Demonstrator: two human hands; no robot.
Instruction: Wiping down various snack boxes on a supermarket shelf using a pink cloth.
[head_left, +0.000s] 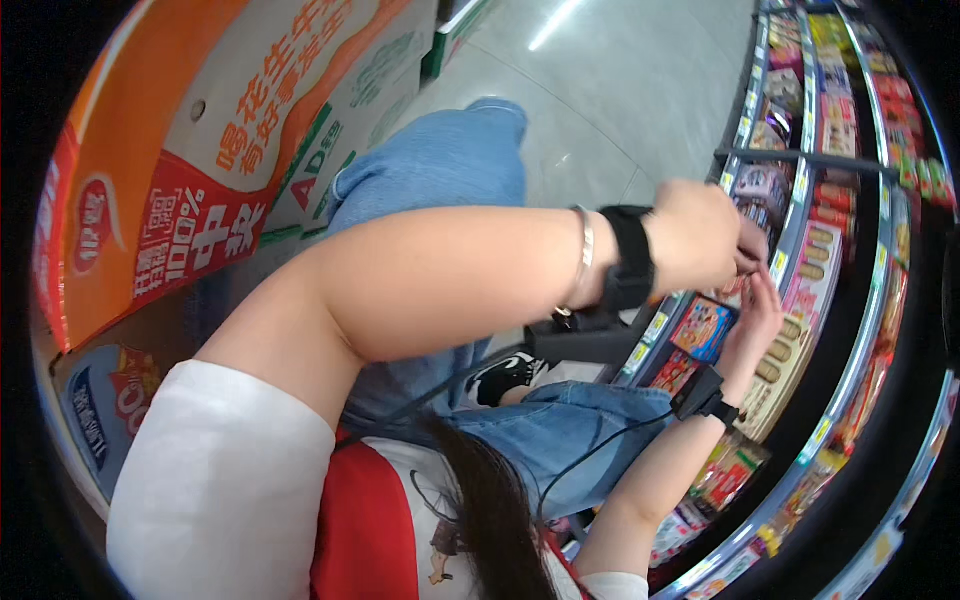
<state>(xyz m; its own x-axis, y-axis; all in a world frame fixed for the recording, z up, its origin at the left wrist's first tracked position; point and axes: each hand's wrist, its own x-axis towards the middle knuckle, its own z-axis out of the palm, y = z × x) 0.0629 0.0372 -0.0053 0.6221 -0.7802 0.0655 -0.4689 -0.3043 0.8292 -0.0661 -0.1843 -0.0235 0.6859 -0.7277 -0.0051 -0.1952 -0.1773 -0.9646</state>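
My left hand, slightly blurred, reaches across to the shelf at the right with its fingers bent. A black strap and a light bangle circle that wrist. Close to its fingertips are the fingers of my right hand, which is raised in front of the shelf. The right wrist bears a black strap with a small black device and a cable. Whether either hand holds something small cannot be seen. Beside the right hand lies a blue and orange snack box. Behind it stand a pink box and a cream box with finger-shaped biscuits pictured.
Tiered shelves of packaged snacks curve down the right, with price rails and a dark divider bar. Large printed cartons stand at the left. Grey floor shows above my jeans-clad legs. A black cable crosses my lap.
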